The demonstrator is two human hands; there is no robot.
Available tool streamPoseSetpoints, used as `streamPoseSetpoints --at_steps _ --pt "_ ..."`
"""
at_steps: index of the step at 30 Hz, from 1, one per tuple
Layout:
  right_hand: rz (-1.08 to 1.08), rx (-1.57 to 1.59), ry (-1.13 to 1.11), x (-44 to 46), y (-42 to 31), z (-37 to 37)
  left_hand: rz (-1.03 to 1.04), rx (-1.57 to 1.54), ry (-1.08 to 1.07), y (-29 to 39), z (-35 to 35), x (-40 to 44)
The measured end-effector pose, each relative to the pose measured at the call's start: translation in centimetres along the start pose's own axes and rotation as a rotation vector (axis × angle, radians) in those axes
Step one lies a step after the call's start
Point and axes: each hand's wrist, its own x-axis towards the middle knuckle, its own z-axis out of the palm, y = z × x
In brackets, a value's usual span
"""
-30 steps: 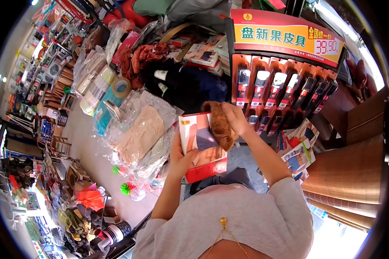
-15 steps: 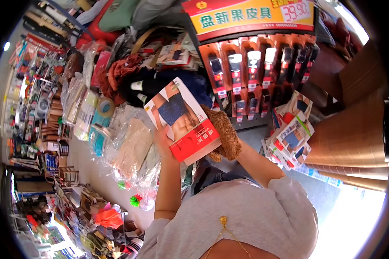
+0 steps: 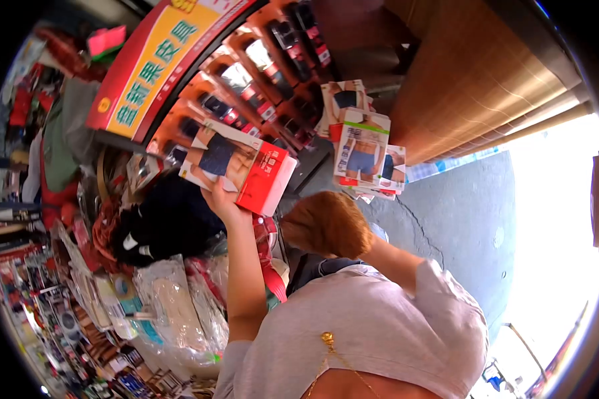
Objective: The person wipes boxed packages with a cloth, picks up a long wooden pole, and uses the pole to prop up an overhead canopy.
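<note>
My left hand [image 3: 225,203] grips a white and red underwear box [image 3: 259,181] by its lower edge, with the picture of dark blue briefs facing up. A fluffy brown mitt [image 3: 333,226] covers my right hand, so its fingers are hidden. The mitt is to the right of the box and below it, apart from it. Beyond the mitt, a stack of similar underwear boxes [image 3: 363,149] lies beside the display rack.
A belt display rack [image 3: 246,80] with a red and yellow sign [image 3: 156,66] stands ahead. Plastic-wrapped goods [image 3: 170,299] and dark clothing [image 3: 170,219] are piled at left. A brown panelled surface [image 3: 472,86] rises at right, above a cracked grey floor [image 3: 446,206].
My view has turned right, toward the stacked boxes. The box in my left hand has come away from the brown mitt, which was against its right side before.
</note>
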Motion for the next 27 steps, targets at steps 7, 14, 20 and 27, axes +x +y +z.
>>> streamPoseSetpoints --at_steps 7,14,20,27 --pt "0.393 0.615 0.492 -11.4 7.8 2.4 -0.475 0.016 -0.389 -14.3 7.9 -0.9" --pt "0.564 1.828 0.605 -16.0 11.9 6.4 -0.371 0.321 -0.424 -22.5 11.7 -5.2" --pt "0.367 1.044 0.28 -12.9 10.4 0.2 -0.114 0.637 -0.272 -20.5 9.0 -5.3" --pt "0.23 0.815 0.244 -6.0 6.1 -4.8 -0.051 0.435 0.046 -12.2 -2.8 -1.7"
